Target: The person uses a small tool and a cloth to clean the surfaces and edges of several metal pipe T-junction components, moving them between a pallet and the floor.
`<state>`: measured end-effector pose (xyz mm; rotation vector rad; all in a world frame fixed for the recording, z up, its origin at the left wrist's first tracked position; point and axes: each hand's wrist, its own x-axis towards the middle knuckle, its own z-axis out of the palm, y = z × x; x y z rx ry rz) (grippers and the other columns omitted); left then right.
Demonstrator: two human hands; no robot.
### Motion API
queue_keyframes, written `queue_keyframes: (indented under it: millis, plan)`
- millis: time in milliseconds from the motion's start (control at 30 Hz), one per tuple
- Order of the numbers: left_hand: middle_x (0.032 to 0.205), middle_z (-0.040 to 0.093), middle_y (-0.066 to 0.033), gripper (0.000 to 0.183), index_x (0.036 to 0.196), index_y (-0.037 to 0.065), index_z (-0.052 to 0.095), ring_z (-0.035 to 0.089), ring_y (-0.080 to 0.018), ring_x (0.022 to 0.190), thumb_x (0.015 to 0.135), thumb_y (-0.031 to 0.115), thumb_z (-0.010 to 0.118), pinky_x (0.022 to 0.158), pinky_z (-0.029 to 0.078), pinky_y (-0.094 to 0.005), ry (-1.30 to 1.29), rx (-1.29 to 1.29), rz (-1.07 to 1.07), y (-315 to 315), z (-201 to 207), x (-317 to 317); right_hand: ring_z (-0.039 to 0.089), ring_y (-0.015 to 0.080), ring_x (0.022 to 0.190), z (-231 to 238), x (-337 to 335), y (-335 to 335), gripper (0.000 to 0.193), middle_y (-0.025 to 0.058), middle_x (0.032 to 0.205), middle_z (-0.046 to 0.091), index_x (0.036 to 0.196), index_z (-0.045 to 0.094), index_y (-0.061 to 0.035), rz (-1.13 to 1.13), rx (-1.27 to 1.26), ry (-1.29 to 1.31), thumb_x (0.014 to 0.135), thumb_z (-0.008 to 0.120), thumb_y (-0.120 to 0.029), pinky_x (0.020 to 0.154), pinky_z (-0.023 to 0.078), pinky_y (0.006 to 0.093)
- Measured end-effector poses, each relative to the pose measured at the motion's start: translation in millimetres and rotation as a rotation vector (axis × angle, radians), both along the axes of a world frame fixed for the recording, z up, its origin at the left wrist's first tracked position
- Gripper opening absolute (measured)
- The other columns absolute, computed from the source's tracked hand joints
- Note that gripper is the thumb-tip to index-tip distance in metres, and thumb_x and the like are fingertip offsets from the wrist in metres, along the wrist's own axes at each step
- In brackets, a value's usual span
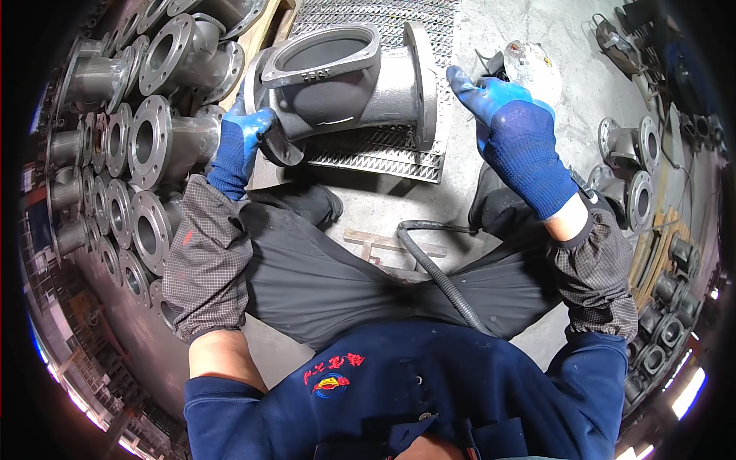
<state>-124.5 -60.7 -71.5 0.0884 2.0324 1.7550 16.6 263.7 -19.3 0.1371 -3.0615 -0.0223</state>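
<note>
A large grey cast-metal valve body (330, 103), flanged at both ends and with an oval opening on top, lies on a perforated metal grate (383, 165). My left hand (244, 132) is closed on the edge of its left flange, thumb toward me and fingers partly hidden. To the right of the casting, my right hand (502, 107) is apart from it, with the index finger stretched out toward the right flange. The other fingers are partly hidden, and nothing shows in this hand. Both hands wear blue coated gloves.
Several flanged castings (149, 142) are stacked at the left. A whitish round object (534, 70) stands beyond my right hand. A ribbed black hose (433, 272) runs between my legs, by a low metal stand (391, 244). More flanged castings (636, 195) sit at the right.
</note>
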Motion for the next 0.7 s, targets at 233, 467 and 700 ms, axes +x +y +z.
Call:
queue_keyframes:
  millis: [233,467,700]
  plan:
    - [0.076,0.056,-0.0052,0.023,0.101,-0.002,0.052,0.055,-0.0131,0.064,0.081,0.008,0.053,0.061,0.048,-0.0272,-0.009,0.007,-0.025,-6.7,-8.3,-2.7,0.061,0.0243,0.073,9.7,-9.1,12.0,0.051,0.007,0.081,0.061,0.119,0.061,-0.025,0.005,-0.227,0.16,0.076,0.054,0.001,0.063,0.051,0.0333]
    - [0.072,0.052,-0.001,0.013,0.093,-0.001,0.052,0.049,-0.0092,0.062,0.083,0.008,0.05,0.06,0.044,-0.0243,0.034,-0.005,-0.011,-1.7,-0.7,2.5,0.063,0.0247,0.077,14.9,-7.7,6.2,0.04,0.006,0.087,0.064,0.113,0.064,-0.0236,0.014,-0.125,0.016,0.079,0.055,-0.005,0.066,0.053,0.035]
    - [0.082,0.058,-0.0009,0.02,0.101,-0.004,0.058,0.052,-0.0081,0.068,0.087,0.007,0.048,0.063,0.045,-0.0234,0.134,-0.055,-0.256,-9.0,1.1,1.9,0.064,0.0192,0.062,30.6,7.0,92.9,0.043,0.0082,0.087,0.069,0.116,0.064,-0.0197,-0.081,-0.554,0.339,0.08,0.05,-0.002,0.06,0.051,0.0286]
